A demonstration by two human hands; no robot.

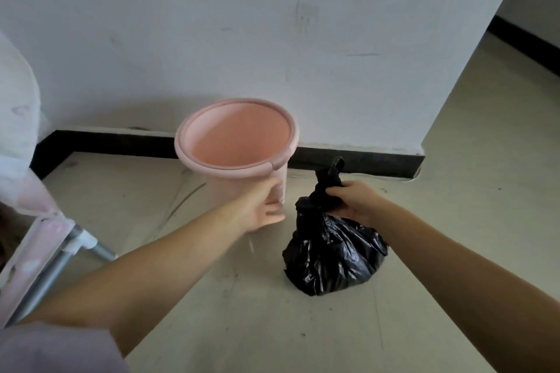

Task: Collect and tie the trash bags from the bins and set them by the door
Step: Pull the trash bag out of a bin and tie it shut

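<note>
— While the right hand (351,201) grips the knotted neck of the black trash bag (333,254), where does the bag itself sit?

— On the floor (242,312), its bulging body hanging just below the right fingers (333,191), which are curled round the gathered plastic. A twisted tail of the knot sticks up just above them.

— And the left hand (260,206)?

— Its fingers (274,216) are spread and fairly straight, laid against the near side of the pink bin (236,142). They hold nothing; the palm touches the bin's wall below the rim.

— Is the bin upright?

— Tilted, its mouth leaning toward the camera. It shows bare pink walls inside. It stands just beyond the left fingers and to the left of the right ones, with the bag close beside its lower right.

— What lies past the fingers?

— A white wall (272,39) with a black baseboard (357,162) runs behind both the bin and the bag. Far to the right of the right fingers the wall ends at a corner and the floor carries on beyond it.

— Anything to the left of the left fingers?

— A pale pink frame with grey metal legs (57,263), well apart from the hand, at the left edge, with pale fabric above it.
</note>
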